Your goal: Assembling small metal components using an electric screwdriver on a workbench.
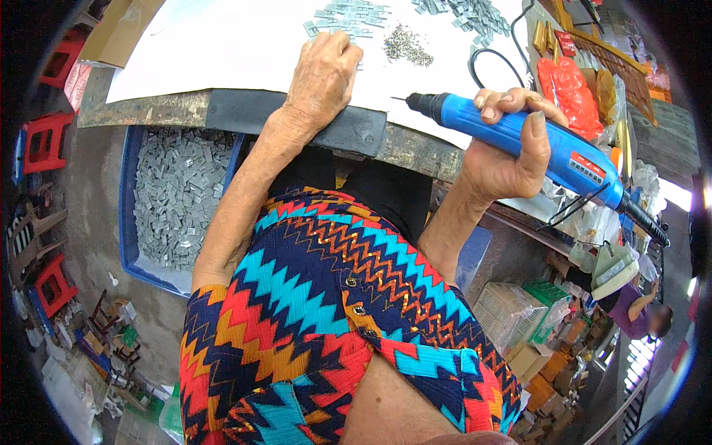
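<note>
Right hand (512,159): you held it clamped round the blue screwdriver (519,137), fingers over the top of the barrel, thumb beneath. The tool lay tilted, its black bit end pointing left toward the white sheet (222,44), its black cable end running off to the lower right past your wrist. The bit tip hung just above the table edge (297,119), clear of the sheet, near the pile of screws (406,46) but apart from it.

Left hand (322,74): you rested it palm down on the sheet, fingers curled together at the small grey plates (348,18). Whether it gripped a plate, I could not tell; the fingertips were hidden. The hand sat left of the bit tip, well apart from the screwdriver.

More grey plates (475,15): scattered at the top of the sheet, above the screwdriver.

Blue tub (130,200): stood on the floor below the table, under your left forearm, filled with grey plates.

Red bag (567,93): lay just beyond your right hand.

Red stools (44,141): stood at the far left on the floor.

Another person (638,308): sat at the lower right, well away from your hands.
</note>
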The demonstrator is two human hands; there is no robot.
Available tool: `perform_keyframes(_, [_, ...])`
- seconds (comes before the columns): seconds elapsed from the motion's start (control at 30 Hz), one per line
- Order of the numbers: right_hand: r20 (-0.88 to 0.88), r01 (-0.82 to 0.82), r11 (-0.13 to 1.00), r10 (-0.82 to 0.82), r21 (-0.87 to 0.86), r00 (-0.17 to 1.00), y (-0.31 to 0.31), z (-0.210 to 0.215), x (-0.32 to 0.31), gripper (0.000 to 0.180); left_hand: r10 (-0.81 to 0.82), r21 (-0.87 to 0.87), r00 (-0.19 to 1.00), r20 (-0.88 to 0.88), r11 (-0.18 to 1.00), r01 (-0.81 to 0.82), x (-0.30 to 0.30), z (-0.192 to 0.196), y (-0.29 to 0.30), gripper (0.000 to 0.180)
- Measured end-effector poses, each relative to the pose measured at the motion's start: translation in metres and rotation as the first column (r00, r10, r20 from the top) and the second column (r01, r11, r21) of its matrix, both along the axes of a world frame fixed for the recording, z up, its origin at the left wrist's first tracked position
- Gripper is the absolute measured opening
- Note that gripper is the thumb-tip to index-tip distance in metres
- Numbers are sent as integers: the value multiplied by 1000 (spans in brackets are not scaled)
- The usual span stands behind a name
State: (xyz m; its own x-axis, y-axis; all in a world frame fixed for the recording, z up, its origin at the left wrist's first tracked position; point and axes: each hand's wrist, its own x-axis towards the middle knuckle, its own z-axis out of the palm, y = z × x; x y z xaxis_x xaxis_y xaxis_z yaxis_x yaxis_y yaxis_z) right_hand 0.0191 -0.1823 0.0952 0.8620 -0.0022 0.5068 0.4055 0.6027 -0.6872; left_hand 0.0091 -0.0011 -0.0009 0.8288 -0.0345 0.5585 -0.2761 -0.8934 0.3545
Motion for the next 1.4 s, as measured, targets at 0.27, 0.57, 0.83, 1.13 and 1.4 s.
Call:
perform_keyframes(0.27, [37,47,990,-43,-135,998,7,4,8,18,-88,-92,996,-27,992,85,-7,2,-18,14])
perform_keyframes(0.57, [14,5,965,-1,-264,1000,35,7,28,19,-75,-228,994,-76,972,56,-11,0,-17,14])
perform_keyframes(0.83, [3,-59,926,65,-373,998,53,0,38,17,-72,-256,996,-62,965,54,-13,-3,-16,14])
perform_keyframes(1.13, [70,-12,924,42,-382,997,65,5,35,12,-93,-262,993,-68,962,72,-10,-1,-19,14])
perform_keyframes(1.4, [112,18,922,28,-387,993,64,2,37,11,-88,-251,995,-55,965,71,-9,0,-19,11])
